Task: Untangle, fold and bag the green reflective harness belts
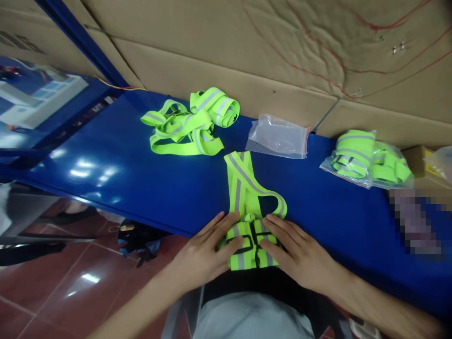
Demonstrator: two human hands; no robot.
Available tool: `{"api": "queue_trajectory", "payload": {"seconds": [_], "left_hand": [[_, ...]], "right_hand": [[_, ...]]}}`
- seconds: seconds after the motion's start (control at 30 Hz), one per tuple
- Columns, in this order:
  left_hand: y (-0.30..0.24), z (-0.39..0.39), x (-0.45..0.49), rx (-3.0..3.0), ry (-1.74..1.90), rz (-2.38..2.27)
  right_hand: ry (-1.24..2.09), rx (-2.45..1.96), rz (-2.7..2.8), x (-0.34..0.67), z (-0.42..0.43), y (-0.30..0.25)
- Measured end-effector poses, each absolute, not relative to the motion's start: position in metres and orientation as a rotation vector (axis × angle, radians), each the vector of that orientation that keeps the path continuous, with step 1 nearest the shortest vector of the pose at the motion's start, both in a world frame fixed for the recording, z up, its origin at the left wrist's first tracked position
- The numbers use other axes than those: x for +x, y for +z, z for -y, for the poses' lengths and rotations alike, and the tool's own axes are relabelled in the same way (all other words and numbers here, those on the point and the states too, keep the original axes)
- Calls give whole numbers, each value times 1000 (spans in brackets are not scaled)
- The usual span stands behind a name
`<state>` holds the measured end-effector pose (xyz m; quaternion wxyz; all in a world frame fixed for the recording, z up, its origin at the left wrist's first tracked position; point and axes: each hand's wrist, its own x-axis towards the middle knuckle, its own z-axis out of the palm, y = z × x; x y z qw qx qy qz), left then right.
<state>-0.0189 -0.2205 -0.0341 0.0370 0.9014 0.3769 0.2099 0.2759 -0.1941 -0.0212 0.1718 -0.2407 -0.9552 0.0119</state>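
Note:
A neon-yellow reflective strap vest (247,202) with grey stripes and black buckles lies at the near edge of the blue table (123,179). My left hand (205,252) rests flat on its folded lower left part, fingers stretched out. My right hand (296,249) lies flat on its lower right part, fingers spread toward the buckles. Both hands press on the vest and grip nothing.
A loose heap of the same neon straps (187,123) lies at the back left. An empty clear zip bag (278,136) sits behind the vest. A bagged folded vest (369,159) lies at the right. Cardboard (247,56) lines the back. Red floor tiles lie below left.

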Motion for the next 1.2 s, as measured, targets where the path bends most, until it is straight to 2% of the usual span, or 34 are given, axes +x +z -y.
{"api": "queue_trajectory", "payload": {"seconds": [0.17, 0.37, 0.47, 0.73, 0.93, 1.2], "left_hand": [[-32, 216, -15, 2526, 902, -1157], [-20, 209, -4, 2073, 917, -1443], [-17, 203, 0, 1887, 918, -1490], [-26, 191, 12, 1886, 935, -1616], [-34, 188, 20, 2138, 1146, -1684], [-34, 200, -11, 2398, 805, -1459]], "right_hand": [[345, -711, 2571, 269, 177, -14], [867, -907, 2346, 259, 150, -4], [991, -999, 2237, 256, 143, -4], [751, -1061, 2272, 251, 131, -14], [476, -1057, 2259, 246, 129, -17], [70, -846, 2649, 265, 144, -14]]}}
